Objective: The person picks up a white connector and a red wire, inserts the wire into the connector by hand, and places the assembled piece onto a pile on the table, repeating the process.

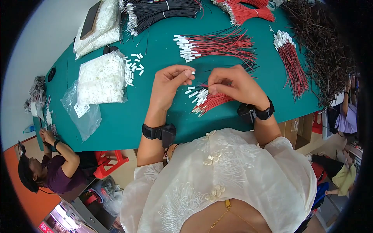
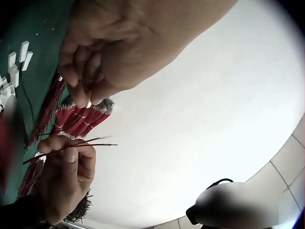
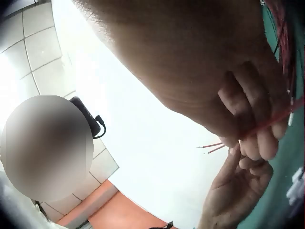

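Observation:
Between the thumb and fingertip of my left hand (image 1: 171, 81) is a small white connector housing (image 1: 193, 73), its end sticking out. My right hand (image 1: 237, 84) pinches a pair of thin wires (image 2: 97, 145); their thin tips project past the thumb in the left wrist view. One wire is red, the other looks darker. The hands are close together over the table, a short gap apart in the head view. Below them lies a bundle of red wires (image 1: 215, 102) with white connectors (image 1: 200, 96) on its left end, partly hidden by my right hand.
Loose white connectors (image 1: 134, 68) lie beside a full plastic bag (image 1: 101, 77) on the left. Ahead is a red-and-black wire bundle (image 1: 219, 44), with black wires (image 1: 163, 14) and red wires (image 1: 254, 13) behind. A dark tangled pile (image 1: 320, 46) covers the right side. Another person (image 1: 58, 167) sits at left.

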Motion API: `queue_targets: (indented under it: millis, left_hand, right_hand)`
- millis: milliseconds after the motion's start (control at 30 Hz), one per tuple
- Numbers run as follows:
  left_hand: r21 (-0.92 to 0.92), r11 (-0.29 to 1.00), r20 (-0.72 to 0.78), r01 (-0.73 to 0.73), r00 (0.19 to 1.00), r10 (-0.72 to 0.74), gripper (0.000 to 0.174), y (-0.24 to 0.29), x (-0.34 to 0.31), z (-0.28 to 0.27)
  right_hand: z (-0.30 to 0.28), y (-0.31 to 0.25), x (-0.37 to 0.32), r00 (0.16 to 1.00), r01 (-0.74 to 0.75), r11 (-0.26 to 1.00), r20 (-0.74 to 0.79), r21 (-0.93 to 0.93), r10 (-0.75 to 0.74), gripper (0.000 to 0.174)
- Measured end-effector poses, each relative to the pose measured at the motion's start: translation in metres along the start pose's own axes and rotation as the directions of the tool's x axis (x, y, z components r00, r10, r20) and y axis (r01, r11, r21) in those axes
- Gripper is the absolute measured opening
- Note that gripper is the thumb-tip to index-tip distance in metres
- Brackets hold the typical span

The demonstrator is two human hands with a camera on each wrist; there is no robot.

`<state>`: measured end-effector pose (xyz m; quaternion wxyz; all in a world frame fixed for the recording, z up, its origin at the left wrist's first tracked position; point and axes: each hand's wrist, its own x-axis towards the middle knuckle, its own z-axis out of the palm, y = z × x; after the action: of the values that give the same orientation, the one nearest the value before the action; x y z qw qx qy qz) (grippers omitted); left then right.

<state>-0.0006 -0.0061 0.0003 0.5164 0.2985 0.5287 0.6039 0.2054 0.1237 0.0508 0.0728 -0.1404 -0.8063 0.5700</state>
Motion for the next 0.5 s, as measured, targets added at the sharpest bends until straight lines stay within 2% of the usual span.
queue_targets:
  millis: [100,267,367,400,500]
  left_hand:
    - [-0.045,0.999,0.000,0.007,1.000,-0.007,0.018,0.000,0.000,0.000]
    - [-0.072,0.997,0.011,-0.002,1.000,0.003,0.018,-0.001,0.000,-0.001]
    - [-0.076,0.997,0.013,-0.002,1.000,0.003,0.018,-0.002,0.000,0.000]
    - [-0.076,0.997,0.008,-0.005,1.000,0.005,0.018,-0.002,0.000,0.001]
    - [-0.099,0.995,0.015,0.002,1.000,-0.001,0.019,0.000,-0.001,0.001]
  right_hand:
    - [-0.001,0.007,-0.002,0.990,0.023,1.000,-0.140,0.021,-0.020,0.005]
    - [-0.001,0.010,0.000,0.970,0.143,0.982,-0.180,-0.119,-0.163,0.005]
    - [0.004,-0.004,0.000,0.969,-0.015,0.966,-0.235,0.260,0.078,0.005]
    - [0.005,-0.005,0.001,0.969,-0.015,0.966,-0.235,0.259,0.078,0.005]
    - [0.009,-0.008,0.002,0.887,0.013,1.000,-0.461,-0.011,-0.017,0.005]
